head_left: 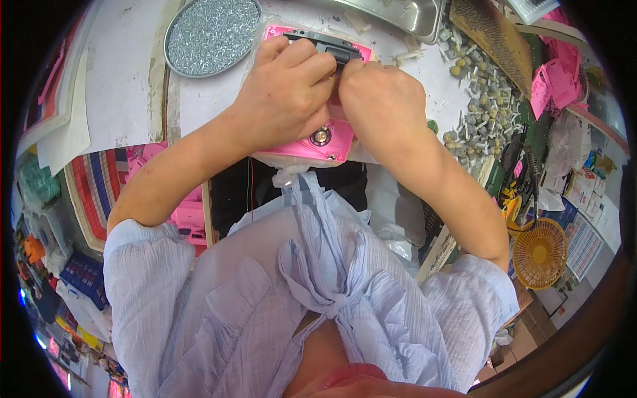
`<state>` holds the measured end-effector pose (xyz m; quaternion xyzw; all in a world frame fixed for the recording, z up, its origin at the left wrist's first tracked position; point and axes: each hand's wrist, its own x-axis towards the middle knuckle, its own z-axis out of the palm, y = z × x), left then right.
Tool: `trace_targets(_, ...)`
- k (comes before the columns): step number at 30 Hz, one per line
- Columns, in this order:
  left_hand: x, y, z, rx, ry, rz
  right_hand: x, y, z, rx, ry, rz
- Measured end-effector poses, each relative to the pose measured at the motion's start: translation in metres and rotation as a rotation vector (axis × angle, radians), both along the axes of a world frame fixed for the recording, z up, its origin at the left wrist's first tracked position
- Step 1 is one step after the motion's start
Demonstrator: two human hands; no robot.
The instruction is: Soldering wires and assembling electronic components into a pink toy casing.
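Observation:
In front of me on the white bench lies a bright pink plastic housing (342, 136), with a small round speaker (321, 136) in its near part. A long black plastic part (325, 44) with grey metal pieces sits across its far end. My left hand (288, 93) is closed, its curled fingers against the left side of the black part. Close beside it, my right hand (383, 106) is closed in a fist at the part's right end. Its fingertips are turned away, so what they hold is hidden. Thin red and green wires (250, 179) hang below the housing.
A round metal tray (212, 36) full of small screws stands at the far left. A steel tray (405, 14) is at the back. Many small greyish pieces (484, 109) lie in a heap on the right, beyond which hang a yellow basket (540, 253) and yellow-handled scissors (512, 211).

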<state>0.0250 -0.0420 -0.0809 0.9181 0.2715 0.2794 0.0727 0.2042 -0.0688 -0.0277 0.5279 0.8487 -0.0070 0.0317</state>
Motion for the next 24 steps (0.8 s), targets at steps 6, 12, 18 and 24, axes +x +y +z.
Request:
trace_targets(6, -0.003, -0.001, -0.002, -0.012, -0.137, 0.008, 0.042, 0.015, -0.012, -0.446, 0.520, -0.307)
trace_targets(12, -0.001, 0.021, 0.012, -0.032, -0.080, -0.122, 0.056, 0.010, -0.032, -0.720, 0.882, -0.531)
trace_targets(18, 0.006, 0.049, 0.016, 0.077, 0.064, -0.339, 0.058, 0.004, -0.027, -0.510, 0.864, -0.431)
trace_targets(24, 0.021, 0.066, 0.033, 0.115, 0.181, -0.510, 0.203, 0.040, 0.031, -0.021, 1.137, -0.719)
